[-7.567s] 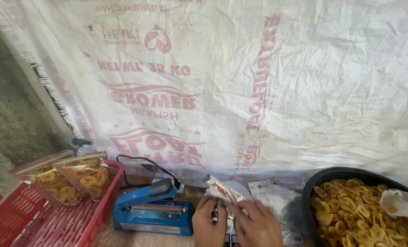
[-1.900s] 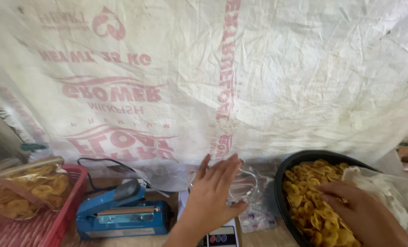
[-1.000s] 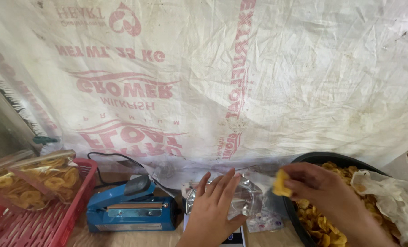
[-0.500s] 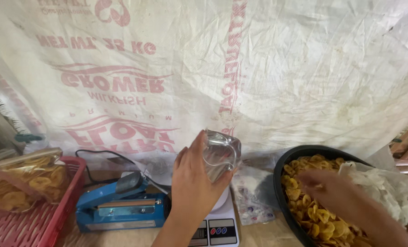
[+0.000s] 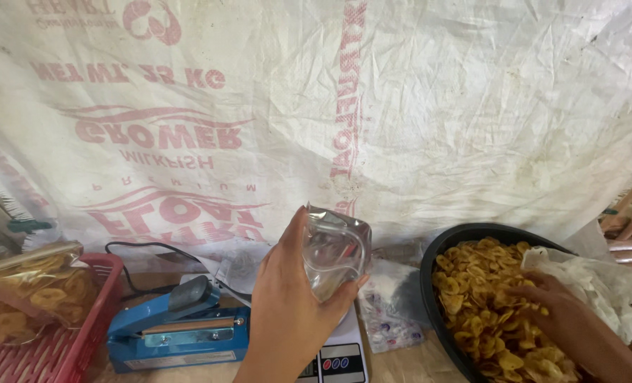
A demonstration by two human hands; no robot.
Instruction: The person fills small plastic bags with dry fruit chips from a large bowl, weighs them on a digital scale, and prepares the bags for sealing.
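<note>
Head view: left hand (image 5: 287,312) grips an empty clear pouch (image 5: 333,250), raised since earlier; right hand (image 5: 553,312), fingers spread, rests in the chip-filled black basin (image 5: 436,255).

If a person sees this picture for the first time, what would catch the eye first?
Probably the left hand at centre, holding up an open clear pouch. Next, the black bowl of yellow chips at right, where the right hand reaches in. A blue sealer sits lower left.
</note>
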